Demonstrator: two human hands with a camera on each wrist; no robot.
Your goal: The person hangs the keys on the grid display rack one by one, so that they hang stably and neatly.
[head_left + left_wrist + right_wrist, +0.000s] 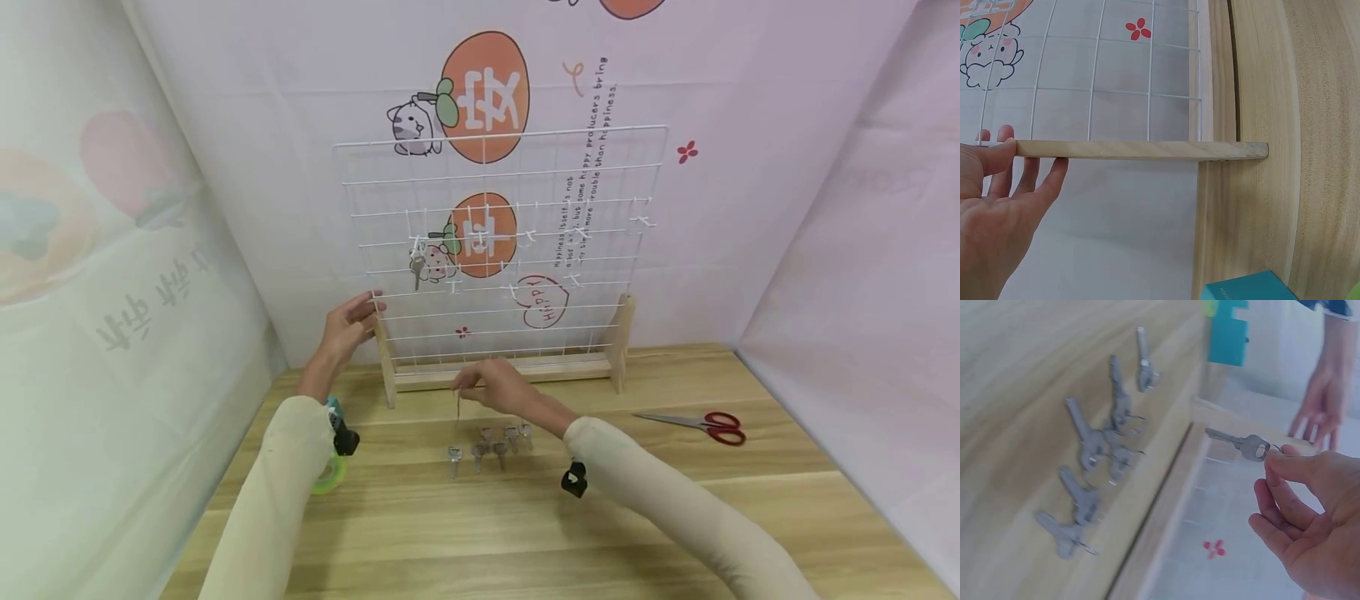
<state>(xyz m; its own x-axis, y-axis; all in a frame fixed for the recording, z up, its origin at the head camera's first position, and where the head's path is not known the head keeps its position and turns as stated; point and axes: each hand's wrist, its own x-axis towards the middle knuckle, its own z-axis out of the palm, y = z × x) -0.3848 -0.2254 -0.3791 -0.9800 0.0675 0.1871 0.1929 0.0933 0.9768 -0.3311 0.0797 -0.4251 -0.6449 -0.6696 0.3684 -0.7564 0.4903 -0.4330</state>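
My left hand holds the top of the left wooden post of a stand, thumb on one side and fingers on the other. The stand bears a white wire grid with several small white hooks. One key hangs at the grid's left. In front of the stand's base, my right hand pinches a silver key by the ring at its head, off the table. More keys with small rings lie on the wood below that hand, several in a loose group.
Red-handled scissors lie on the table to the right. A teal box and a bright green ring sit by the left forearm, partly covered by it. A printed white cloth stands behind the grid.
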